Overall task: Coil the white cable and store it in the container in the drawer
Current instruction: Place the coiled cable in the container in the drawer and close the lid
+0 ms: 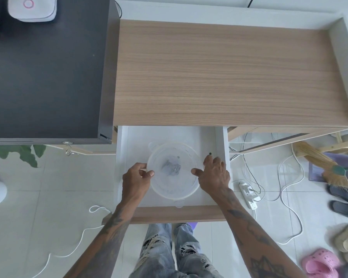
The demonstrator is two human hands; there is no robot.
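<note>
A round translucent container (175, 192) sits in the open white drawer (209, 135) below the wooden desk top. Its translucent lid (174, 157) lies on or just above it, shifted slightly toward the back. Something small and grey shows dimly through the plastic. My left hand (136, 178) pinches the lid's left rim. My right hand (214, 173) holds the right rim, thumb on top and fingers spread along the edge. The white cable (84, 231) lies loose on the tiled floor to the left of my left forearm, with a loop near the drawer's front corner.
The drawer's wooden front (175, 214) is against my legs. A black cabinet (44, 77) stands at the left. On the floor at the right are a power strip (248, 194) with more cables, a broom (325, 167) and several slippers.
</note>
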